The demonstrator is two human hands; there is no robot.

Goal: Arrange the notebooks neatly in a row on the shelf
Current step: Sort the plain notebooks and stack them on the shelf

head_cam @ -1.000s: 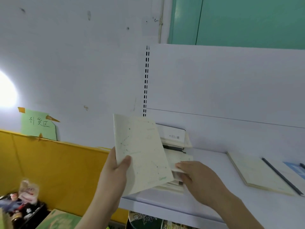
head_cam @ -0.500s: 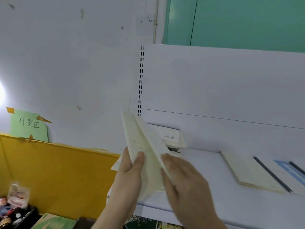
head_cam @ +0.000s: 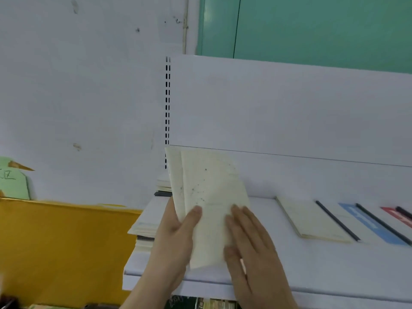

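Two cream notebooks (head_cam: 209, 192) with a faint dotted pattern stand tilted above the white shelf (head_cam: 312, 264). My left hand (head_cam: 176, 237) grips them from the left, thumb across the front cover. My right hand (head_cam: 249, 244) lies with straight fingers flat against the cover's right side. Behind my left hand an untidy stack of notebooks (head_cam: 145, 228) sits at the shelf's left end, partly hidden. To the right, a cream notebook (head_cam: 312, 219) with a black spine lies flat, then a blue-striped one (head_cam: 367, 221) and a red one (head_cam: 399, 215).
The shelf's white back panel (head_cam: 289, 108) rises behind, with a slotted upright (head_cam: 167, 101) at its left edge. A yellow board (head_cam: 62, 246) and a green paper sign (head_cam: 13, 179) are lower left. Below the shelf edge some printed items (head_cam: 214, 304) show.
The held notebooks swung from facing left to upright and moved right over the shelf. My right hand left the stack and came flat onto the front cover.
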